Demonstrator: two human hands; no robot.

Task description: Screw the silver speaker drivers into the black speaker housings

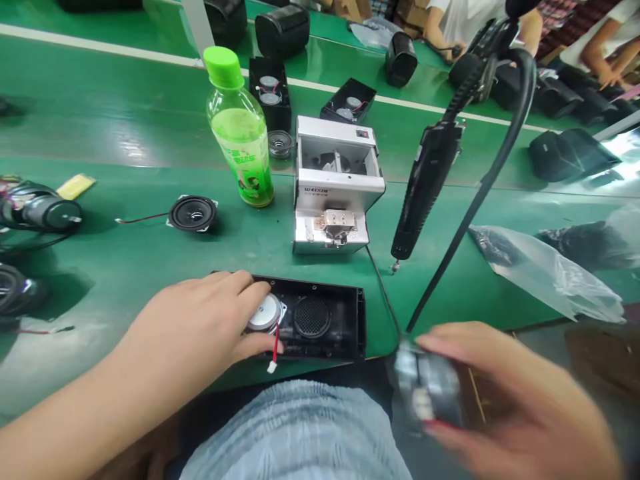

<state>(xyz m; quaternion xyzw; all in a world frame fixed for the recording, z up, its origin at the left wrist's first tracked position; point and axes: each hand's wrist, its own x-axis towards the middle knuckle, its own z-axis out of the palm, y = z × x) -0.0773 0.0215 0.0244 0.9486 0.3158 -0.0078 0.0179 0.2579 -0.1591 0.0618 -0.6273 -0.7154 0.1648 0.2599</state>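
A black plastic speaker housing (345,320) lies open side up at the bench's front edge. My left hand (215,320) reaches over its left end, fingers and thumb closed around a speaker driver (265,312) that sits in it magnet side up. From that driver a red lead with a white plug (272,367) hangs over the housing's near wall. Beside it shows a round grille (311,317) with no driver over it. Off to the right, in front of the bench edge, my right hand (515,393) grips a second speaker driver (433,387), smeared by motion.
A silver screw feeder (337,180) stands behind the housing, a green drink bottle (243,133) to its left. An electric screwdriver (427,187) hangs at right with its thick cable. Another driver (193,213) lies at left, a plastic bag (550,267) at right. Co-workers (465,27) sit across.
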